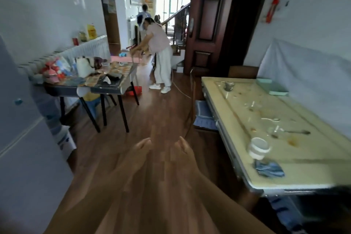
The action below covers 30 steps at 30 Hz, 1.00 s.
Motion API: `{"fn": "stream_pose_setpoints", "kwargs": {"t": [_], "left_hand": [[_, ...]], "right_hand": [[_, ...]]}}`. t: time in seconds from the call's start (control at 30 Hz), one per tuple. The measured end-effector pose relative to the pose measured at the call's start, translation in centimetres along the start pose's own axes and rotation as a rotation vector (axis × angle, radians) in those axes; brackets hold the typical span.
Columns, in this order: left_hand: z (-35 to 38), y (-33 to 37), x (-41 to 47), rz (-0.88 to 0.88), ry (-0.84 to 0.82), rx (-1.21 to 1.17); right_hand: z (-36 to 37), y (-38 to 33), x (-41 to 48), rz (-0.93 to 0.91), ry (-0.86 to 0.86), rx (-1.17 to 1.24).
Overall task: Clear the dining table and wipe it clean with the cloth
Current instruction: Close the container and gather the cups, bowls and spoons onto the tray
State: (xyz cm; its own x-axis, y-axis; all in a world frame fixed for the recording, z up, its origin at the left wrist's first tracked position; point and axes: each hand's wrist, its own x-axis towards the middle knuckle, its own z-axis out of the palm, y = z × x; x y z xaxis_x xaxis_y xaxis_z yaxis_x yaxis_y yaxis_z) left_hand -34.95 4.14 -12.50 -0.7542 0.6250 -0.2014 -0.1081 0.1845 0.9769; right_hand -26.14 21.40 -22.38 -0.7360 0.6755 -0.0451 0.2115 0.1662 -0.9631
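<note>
Left grip (137, 157), right grip (185, 156), cloth (269, 170) well right.

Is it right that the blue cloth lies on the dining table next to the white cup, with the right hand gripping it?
Not quite. The head view shows the blue cloth on the dining table next to the white cup, but the right hand does not grip it: it is open and empty, out over the wooden floor, clear of the table.

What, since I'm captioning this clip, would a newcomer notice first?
The left hand and right hand reach forward, blurred, low in the middle. At right, the stained dining table holds a white cup and blue cloth near its front edge. Farther back, a person bends over a cluttered table.
</note>
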Motion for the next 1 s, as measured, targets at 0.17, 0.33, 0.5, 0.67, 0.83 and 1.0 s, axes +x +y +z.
{"fn": "stream_pose_setpoints", "kwargs": {"t": [0.17, 0.33, 0.5, 0.67, 0.83, 1.0], "left_hand": [[7.2, 0.7, 5.8, -0.014, -0.116, 0.016], [13.8, 1.6, 9.7, -0.018, -0.236, 0.056], [17.7, 2.1, 12.4, -0.025, -0.35, 0.185], [20.3, 2.2, 16.8, -0.029, -0.455, 0.238], [22.3, 2.9, 22.3, -0.008, -0.582, 0.282], [22.9, 4.2, 29.2, 0.003, -0.669, 0.306]], "right_hand": [[-6.6, -7.6, -2.9, 0.097, 0.148, 0.123], [-12.1, -5.0, -0.1, 0.132, 0.296, 0.044], [-15.1, -3.0, 2.0, 0.172, 0.395, 0.086], [-16.6, -1.8, 4.5, 0.205, 0.47, 0.106], [-17.3, -1.0, 8.8, 0.248, 0.59, 0.113], [-16.4, -1.6, 14.6, 0.266, 0.666, 0.131]]}}
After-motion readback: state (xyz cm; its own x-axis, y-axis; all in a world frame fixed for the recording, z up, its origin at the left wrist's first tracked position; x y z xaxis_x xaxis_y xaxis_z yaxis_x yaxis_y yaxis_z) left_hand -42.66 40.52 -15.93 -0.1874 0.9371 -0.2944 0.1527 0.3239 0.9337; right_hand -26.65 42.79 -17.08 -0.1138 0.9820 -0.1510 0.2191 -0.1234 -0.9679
